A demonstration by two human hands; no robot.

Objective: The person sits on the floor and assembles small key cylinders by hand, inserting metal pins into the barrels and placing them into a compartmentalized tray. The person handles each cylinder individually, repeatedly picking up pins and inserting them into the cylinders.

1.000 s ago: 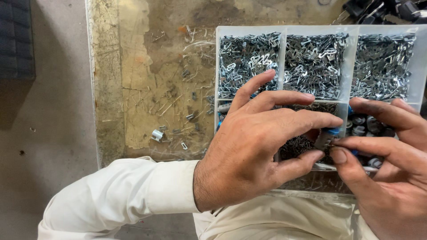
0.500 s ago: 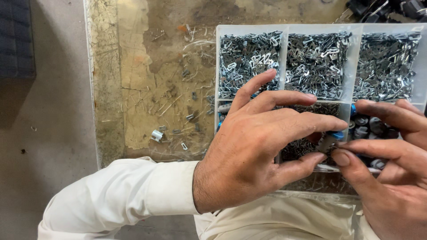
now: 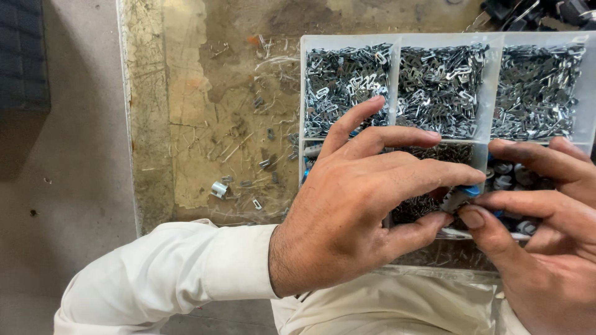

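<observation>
My left hand [image 3: 360, 205] and my right hand [image 3: 546, 229] meet fingertip to fingertip over a clear plastic compartment tray [image 3: 397, 43]. Between their thumbs and forefingers they pinch one small part [image 3: 462, 197] with a blue and metal look; most of it is hidden by the fingers. The tray's three back compartments hold piles of small silver metal clips [image 3: 344, 84]. A front compartment under my left hand holds darker small parts [image 3: 413, 208]. Another front compartment under my right hand holds round grey and blue pieces [image 3: 506, 174].
The tray rests on a worn, stained workbench [image 3: 205, 111] strewn with loose clips and wire scraps. A small metal sleeve [image 3: 218, 189] lies near the bench's front edge. Grey floor [image 3: 62, 186] lies to the left. Dark items [image 3: 534, 9] sit behind the tray.
Both hands stay over the tray's front compartments, still pinching the small part; only the fingertips shift slightly.
</observation>
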